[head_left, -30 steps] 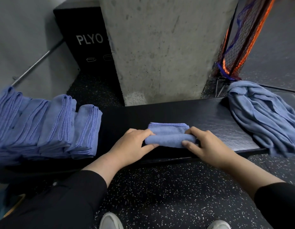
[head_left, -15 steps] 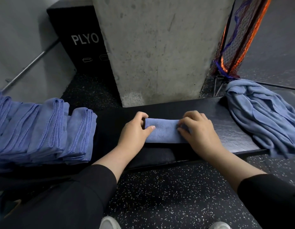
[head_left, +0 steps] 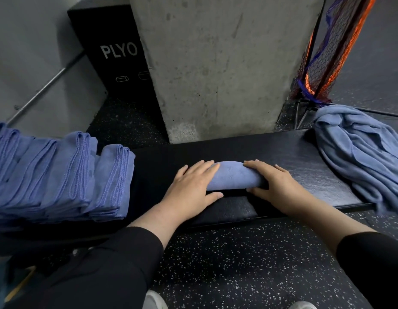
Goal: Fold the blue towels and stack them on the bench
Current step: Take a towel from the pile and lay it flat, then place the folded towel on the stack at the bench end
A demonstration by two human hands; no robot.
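A small folded blue towel (head_left: 232, 177) is over the middle of the black bench (head_left: 305, 157), bowed upward between my hands. My left hand (head_left: 191, 186) grips its left end, fingers on top and thumb underneath. My right hand (head_left: 276, 184) grips its right end the same way. A dark shadow lies beneath the towel. Several folded blue towels (head_left: 59, 175) stand in a row on the bench's left part. A loose heap of unfolded blue towels (head_left: 360, 152) covers the bench's right end.
A concrete pillar (head_left: 215, 63) rises directly behind the bench. A black box marked PLYO (head_left: 117, 52) and a metal bar (head_left: 46, 88) stand at the back left. An orange and blue net (head_left: 327, 52) hangs at the back right. Speckled rubber floor lies below.
The towel went from half-folded to a compact fold under my hands. My hands now grip its two ends, and it bows upward between them.
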